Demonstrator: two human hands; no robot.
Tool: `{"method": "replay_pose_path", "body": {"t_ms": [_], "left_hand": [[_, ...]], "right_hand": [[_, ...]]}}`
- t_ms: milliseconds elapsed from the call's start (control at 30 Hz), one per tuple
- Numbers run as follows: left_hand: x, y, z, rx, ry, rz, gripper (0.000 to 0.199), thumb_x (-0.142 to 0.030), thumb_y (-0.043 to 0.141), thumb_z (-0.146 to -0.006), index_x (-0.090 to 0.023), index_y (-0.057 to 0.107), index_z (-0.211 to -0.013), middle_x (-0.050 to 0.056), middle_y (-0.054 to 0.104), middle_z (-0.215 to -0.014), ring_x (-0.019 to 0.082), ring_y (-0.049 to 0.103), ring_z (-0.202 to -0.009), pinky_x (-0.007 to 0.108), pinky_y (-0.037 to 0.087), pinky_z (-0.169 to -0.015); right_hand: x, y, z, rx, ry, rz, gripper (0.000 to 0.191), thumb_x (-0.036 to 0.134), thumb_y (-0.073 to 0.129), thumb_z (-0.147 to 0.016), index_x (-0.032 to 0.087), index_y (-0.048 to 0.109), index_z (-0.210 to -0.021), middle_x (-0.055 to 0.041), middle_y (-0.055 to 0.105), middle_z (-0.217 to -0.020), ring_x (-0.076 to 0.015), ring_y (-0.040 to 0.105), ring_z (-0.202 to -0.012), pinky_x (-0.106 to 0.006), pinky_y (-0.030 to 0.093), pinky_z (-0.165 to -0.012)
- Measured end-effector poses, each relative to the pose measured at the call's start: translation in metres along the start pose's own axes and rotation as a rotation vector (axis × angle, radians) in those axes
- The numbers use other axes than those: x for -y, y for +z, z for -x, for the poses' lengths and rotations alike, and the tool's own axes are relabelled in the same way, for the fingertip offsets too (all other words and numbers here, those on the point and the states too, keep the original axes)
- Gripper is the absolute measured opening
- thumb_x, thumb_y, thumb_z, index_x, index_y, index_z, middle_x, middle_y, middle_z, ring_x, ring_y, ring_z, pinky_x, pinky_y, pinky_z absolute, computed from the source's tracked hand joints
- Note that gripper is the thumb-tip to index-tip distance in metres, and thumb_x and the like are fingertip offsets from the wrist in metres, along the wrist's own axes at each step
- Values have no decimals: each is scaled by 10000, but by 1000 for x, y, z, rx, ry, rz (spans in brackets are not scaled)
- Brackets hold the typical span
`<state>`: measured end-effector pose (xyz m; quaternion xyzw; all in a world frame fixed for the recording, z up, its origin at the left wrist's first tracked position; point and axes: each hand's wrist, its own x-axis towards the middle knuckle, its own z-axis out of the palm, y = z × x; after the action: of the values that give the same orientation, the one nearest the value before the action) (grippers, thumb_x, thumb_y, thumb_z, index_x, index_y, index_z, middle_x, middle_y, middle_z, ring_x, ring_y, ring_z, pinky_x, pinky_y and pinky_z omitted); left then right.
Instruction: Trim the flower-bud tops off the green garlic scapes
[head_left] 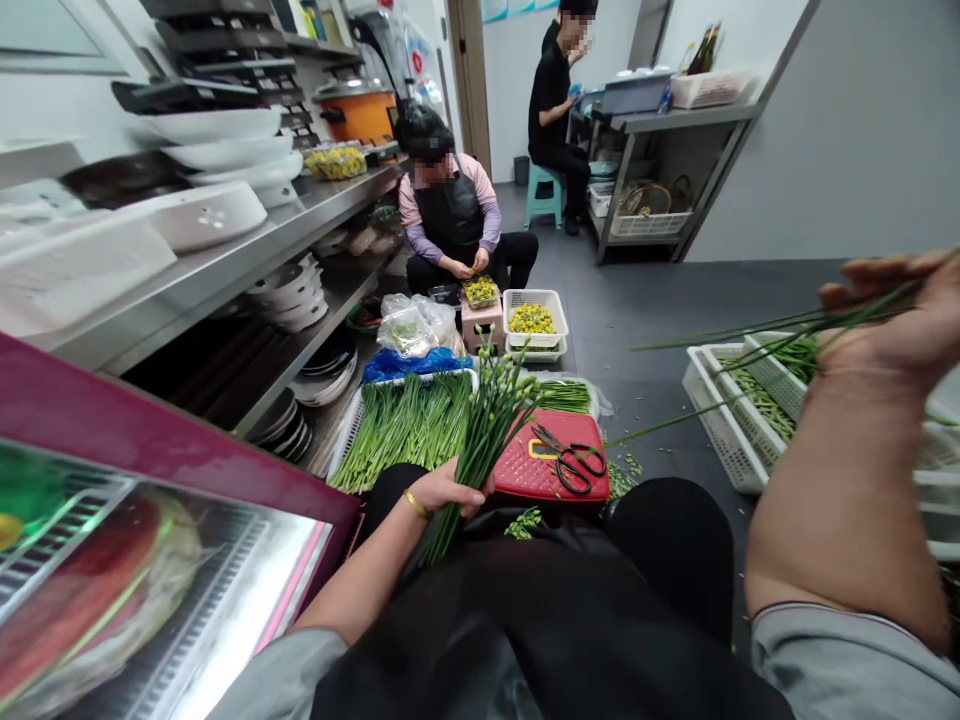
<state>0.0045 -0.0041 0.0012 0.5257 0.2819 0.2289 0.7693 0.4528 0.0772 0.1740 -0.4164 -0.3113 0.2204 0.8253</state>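
Note:
My left hand (450, 488) is wrapped round a thick bunch of flowering chives (491, 410), their pale buds pointing up and away from me. Raised at the far right, my right hand (892, 310) grips a few long loose chive stems (780, 335) that trail to the left; its fingers are partly blurred. Just beyond my lap stands a red quilted stool (517, 465), and black-handled scissors (574, 462) lie on top of it. Left of the stool, a white basket (346, 432) holds many chive stems laid side by side. Cut green buds (523, 522) sit in my lap.
Stacked white baskets (724, 425) of green pieces stand at right. Ahead, a seated person (454, 205) handles yellow flowers near a white basket (562, 335). A steel shelf (330, 215) with dishes runs along the left, beside a lit display fridge (300, 580). Another person (551, 110) sits farther back.

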Motion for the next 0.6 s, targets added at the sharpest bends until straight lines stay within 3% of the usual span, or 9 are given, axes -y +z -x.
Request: {"method": "replay_pose_path", "body": {"t_ms": [67, 133, 167, 233, 333, 433, 500, 600], "left_hand": [[-2, 3, -4, -11, 11, 6, 393, -385, 809, -583, -104, 580, -735, -26, 522, -442, 85, 453, -389, 211, 351, -427], [-5, 6, -8, -6, 10, -13, 385, -389, 805, -588, -106, 582, -725, -23, 522, -439, 86, 449, -393, 211, 341, -425], [-5, 8, -9, 1, 6, -30, 381, -390, 803, -591, -108, 583, -723, -23, 524, -440, 85, 446, -392, 210, 337, -423], [-5, 11, -11, 9, -5, -63, 370, -389, 796, -601, -110, 587, -725, -23, 533, -450, 82, 444, -394, 208, 336, -425], [-1, 13, -11, 25, -25, -79, 377, -382, 797, -604, -107, 594, -762, -31, 532, -459, 77, 439, -388, 201, 335, -421], [3, 12, -8, 42, -22, -53, 399, -369, 805, -597, -101, 599, -808, -38, 524, -459, 77, 435, -379, 197, 334, -410], [3, 11, -6, 52, -5, -35, 390, -369, 802, -604, -103, 596, -800, -38, 524, -464, 75, 439, -383, 197, 344, -416], [1, 8, -3, 69, 6, -41, 373, -372, 796, -616, -106, 591, -779, -32, 536, -481, 72, 445, -392, 195, 347, -423]], "right_hand": [[-10, 20, 37, 5, 110, -110, 380, 232, 400, -939, 201, 433, -562, 43, 429, -474, -65, 456, -419, -245, 342, -437], [-26, 47, 83, 258, 334, -135, 375, 386, 673, -790, 203, 443, -558, 97, 306, -408, -34, 247, -323, -208, 155, -344], [-34, 60, 105, 337, 379, -133, 381, 437, 777, -667, 196, 493, -588, 106, 313, -418, -23, 219, -327, -202, 106, -339], [-48, 82, 142, 558, 487, -108, 456, 501, 853, -500, 167, 598, -677, 118, 305, -425, -9, 186, -335, -200, 66, -347], [-58, 99, 175, 766, 558, -74, 490, 519, 844, -493, 136, 656, -734, 116, 289, -420, -5, 184, -354, -204, 74, -368], [-60, 105, 181, 765, 523, -78, 413, 490, 824, -545, 141, 643, -669, 112, 253, -403, -10, 167, -357, -219, 62, -376], [-56, 105, 169, 717, 484, -125, 388, 476, 826, -549, 163, 629, -665, 117, 221, -405, -20, 154, -355, -228, 58, -372], [-37, 91, 125, 486, 356, -204, 333, 457, 761, -670, 210, 539, -649, 111, 186, -444, -39, 133, -368, -235, 83, -365]]}}
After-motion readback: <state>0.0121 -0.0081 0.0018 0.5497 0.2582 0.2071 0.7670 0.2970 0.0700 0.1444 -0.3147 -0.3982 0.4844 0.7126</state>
